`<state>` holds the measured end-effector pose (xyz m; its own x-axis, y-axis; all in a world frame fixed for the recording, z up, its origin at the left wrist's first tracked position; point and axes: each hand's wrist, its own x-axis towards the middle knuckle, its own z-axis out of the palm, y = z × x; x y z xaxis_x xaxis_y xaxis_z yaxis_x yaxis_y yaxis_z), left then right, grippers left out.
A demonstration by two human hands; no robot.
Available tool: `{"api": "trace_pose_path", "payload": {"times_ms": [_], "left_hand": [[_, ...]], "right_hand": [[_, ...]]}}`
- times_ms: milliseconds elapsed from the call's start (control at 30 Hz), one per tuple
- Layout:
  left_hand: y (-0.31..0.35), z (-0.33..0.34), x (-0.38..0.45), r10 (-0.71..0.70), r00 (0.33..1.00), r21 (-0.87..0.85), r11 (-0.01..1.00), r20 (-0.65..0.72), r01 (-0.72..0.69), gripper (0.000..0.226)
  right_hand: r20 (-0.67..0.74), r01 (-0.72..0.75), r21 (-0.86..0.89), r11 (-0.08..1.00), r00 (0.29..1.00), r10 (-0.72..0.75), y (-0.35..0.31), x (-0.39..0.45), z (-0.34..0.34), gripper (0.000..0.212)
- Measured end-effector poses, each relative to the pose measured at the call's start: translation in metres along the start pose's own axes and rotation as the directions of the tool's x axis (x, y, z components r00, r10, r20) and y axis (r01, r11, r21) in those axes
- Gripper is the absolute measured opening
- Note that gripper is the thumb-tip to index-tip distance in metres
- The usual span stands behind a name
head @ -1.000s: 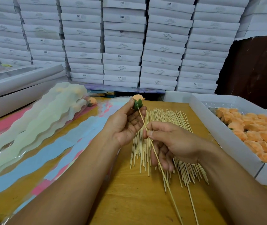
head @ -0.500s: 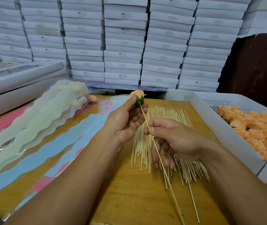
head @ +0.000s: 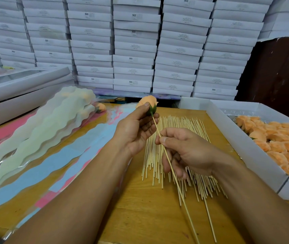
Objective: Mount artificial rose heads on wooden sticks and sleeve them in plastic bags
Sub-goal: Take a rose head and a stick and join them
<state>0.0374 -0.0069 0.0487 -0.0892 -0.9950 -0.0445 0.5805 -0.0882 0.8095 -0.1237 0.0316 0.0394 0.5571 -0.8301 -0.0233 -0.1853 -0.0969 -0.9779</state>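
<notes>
The rose head (head: 148,102) looks soft and very light, like cloth or foam, so it would squash if squeezed hard. The best place to hold it is low down, on the green cup at its bottom, and that is where the left hand (head: 135,127) has it — thumb on one side, curled fingers on the other, clamped gently. The orange petals stick up above that grip and point away from the person. The wooden stick (head: 168,157) looks thin, stiff and light, and it could likely snap or bend if pushed sideways, so a hold close to the rose makes sense. The right hand (head: 186,150) pinches it between thumb and first finger, a little below the rose. The top end of the stick meets the green cup just above this grip, and the long rest of it runs down past the palm toward the person, above the desk (head: 140,217). I cannot tell how deep the tip sits inside the cup. Under the right hand lies the pile of spare sticks (head: 175,124). To the right of that grip sits a white box (head: 245,152) full of more orange rose heads, and to the left of the left hand lie the plastic bags (head: 40,138) — wavy-edged, thin and probably slippery.
</notes>
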Motion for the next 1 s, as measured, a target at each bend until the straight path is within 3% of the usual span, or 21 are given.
{"api": "trace_pose_path", "payload": {"times_ms": [733,900,1000], "left_hand": [[-0.017,-0.005,0.011,-0.044,0.997,0.029,0.999,-0.059,0.046,0.022],[-0.029,-0.003,0.019,0.058,0.981,0.203,0.979,-0.183,-0.021,0.041],[-0.028,0.000,0.026,0.163,0.944,0.447,0.894,-0.286,-0.018,0.048]], "right_hand": [[-0.033,-0.076,0.092,0.993,0.996,0.079,0.010,0.008,-0.003,0.017],[-0.101,-0.086,0.142,0.986,0.990,0.100,0.012,0.009,-0.009,0.020],[-0.135,-0.111,0.145,0.983,0.982,0.131,0.015,0.010,-0.010,0.021]]}}
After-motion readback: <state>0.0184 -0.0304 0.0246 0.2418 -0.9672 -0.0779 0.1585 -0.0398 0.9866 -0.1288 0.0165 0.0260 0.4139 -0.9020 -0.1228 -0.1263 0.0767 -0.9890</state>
